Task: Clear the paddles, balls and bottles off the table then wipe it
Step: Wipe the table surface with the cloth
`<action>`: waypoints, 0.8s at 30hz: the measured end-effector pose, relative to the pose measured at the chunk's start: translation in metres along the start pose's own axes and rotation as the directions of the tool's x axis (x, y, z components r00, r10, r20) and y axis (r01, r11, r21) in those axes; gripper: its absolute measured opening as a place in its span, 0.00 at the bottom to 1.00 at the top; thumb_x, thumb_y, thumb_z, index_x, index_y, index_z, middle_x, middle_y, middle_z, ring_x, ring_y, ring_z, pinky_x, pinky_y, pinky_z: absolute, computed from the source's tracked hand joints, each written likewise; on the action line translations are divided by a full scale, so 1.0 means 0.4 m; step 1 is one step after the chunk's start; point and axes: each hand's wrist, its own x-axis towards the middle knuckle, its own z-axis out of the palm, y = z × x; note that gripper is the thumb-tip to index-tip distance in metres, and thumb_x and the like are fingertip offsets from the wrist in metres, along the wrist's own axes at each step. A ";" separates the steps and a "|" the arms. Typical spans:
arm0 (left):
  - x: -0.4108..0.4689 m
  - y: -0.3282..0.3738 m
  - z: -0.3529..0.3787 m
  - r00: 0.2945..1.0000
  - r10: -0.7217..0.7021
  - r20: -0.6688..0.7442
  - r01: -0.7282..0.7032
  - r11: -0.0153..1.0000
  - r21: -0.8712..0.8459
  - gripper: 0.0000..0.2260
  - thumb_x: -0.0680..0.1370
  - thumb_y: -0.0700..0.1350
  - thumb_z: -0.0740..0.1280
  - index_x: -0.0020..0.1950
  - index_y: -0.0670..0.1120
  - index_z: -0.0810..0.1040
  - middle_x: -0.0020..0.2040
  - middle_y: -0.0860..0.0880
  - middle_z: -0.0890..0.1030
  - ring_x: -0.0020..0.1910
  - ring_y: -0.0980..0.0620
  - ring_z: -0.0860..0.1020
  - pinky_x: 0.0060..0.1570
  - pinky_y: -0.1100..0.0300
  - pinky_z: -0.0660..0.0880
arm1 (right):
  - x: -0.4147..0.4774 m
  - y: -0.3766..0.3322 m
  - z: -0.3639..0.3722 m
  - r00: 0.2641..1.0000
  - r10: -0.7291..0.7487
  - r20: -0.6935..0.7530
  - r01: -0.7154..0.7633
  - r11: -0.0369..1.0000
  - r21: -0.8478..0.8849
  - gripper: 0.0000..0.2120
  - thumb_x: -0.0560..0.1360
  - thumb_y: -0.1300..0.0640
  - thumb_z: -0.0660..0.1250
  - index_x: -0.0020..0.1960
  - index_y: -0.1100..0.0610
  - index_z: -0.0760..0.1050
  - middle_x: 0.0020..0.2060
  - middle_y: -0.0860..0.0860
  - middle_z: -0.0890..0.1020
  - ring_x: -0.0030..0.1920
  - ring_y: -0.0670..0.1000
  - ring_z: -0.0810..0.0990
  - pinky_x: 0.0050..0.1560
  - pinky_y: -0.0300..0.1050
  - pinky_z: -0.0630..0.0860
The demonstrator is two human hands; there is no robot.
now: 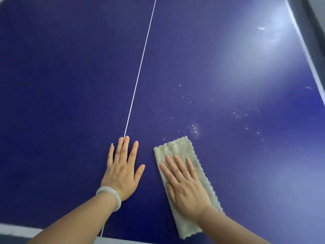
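Counter (52, 85) of deep blue filled nearly the whole frame, seen from above. At the lower left corner a blurred white border stripe (15, 229) ran along its near edge. A thin white centre line (140, 67) slanted from the top middle of the frame down to the bottom edge, left of centre.

The left hand (121, 173) lay flat on the counter in the lower middle, palm down, with its fingers straight and slightly spread and the thumb out to the right. Its middle fingertip touched the centre line. A pale bracelet (110, 196) circled that wrist.

Just to the right, apart from the left hand, a pale beige cloth (177, 148) lay folded into a long strip on the counter, angled from the lower middle up toward the centre. The right hand (186, 187) pressed flat on the cloth's middle, fingers straight and close together, pointing up and to the left.

Beyond the cloth's far end, small white specks (194, 129) were scattered across the surface toward the right. A bright glare (263, 41) washed the upper right, and a white edge stripe (306, 50) ran down the counter's right side.
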 end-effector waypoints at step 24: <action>-0.005 -0.003 -0.001 0.998 -0.011 0.057 0.012 1.000 -0.022 0.33 0.82 0.63 0.47 0.81 0.44 0.48 0.80 0.39 0.46 0.80 0.42 0.43 0.75 0.39 0.53 | 0.493 0.097 -0.076 0.995 -0.079 -0.059 0.076 0.996 -0.056 0.26 0.82 0.47 0.42 0.81 0.46 0.52 0.80 0.49 0.51 0.80 0.51 0.44 0.79 0.58 0.42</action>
